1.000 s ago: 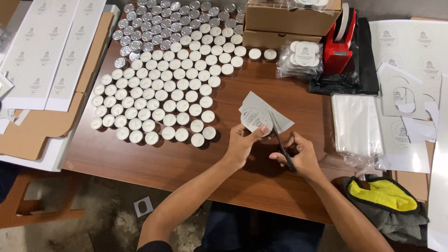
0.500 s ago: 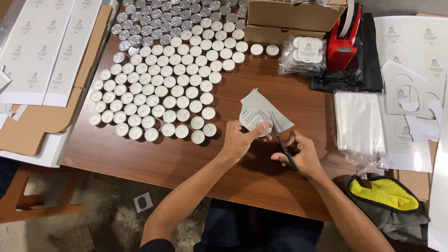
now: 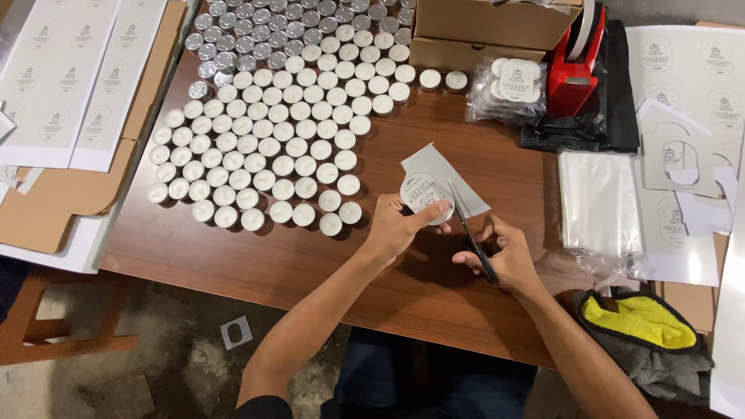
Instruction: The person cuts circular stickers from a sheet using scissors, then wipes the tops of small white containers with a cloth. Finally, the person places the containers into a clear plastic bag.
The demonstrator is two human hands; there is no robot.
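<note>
**Sticker sheet partly cut, round label not yet free**

Sticker sheet [image 3: 438, 178], a grey-white piece printed with a round label, is held just above the wooden table [image 3: 310, 264], near its front edge and right of the candle rows. It is pinched by the left hand [image 3: 396, 229], thumb laid across the lower rim of the printed circle and fingers curled beneath. The scissors [image 3: 469, 233] are gripped by the right hand [image 3: 504, 252], fingers closed through the handles; the dark blades are nearly shut and laid against the right side of the circle.

The cut is judged to be in progress: the circle is still joined to its surrounding paper, so the outline remains to be finished. Other work appears done already. Sheets at the right [image 3: 683, 163] show empty cut-out holes where labels were removed, and a clear bag of tealights [image 3: 512, 85] bears a round label. Much seems left: uncut label strips [image 3: 54, 77] lie at the left, and a large field of loose tealight candles [image 3: 272, 147] stands in rows, white wax nearer, silver cups farther back.

A red tape dispenser [image 3: 574, 70], a cardboard box [image 3: 489, 27], a stack of clear plastic bags [image 3: 601, 202] and flattened cardboard [image 3: 70, 186] are also set on the table. A yellow and grey cloth [image 3: 644, 334] is bunched at the right corner. Below, a bare concrete floor [image 3: 155, 365] is seen, with one paper offcut [image 3: 237, 332] lying on it.
</note>
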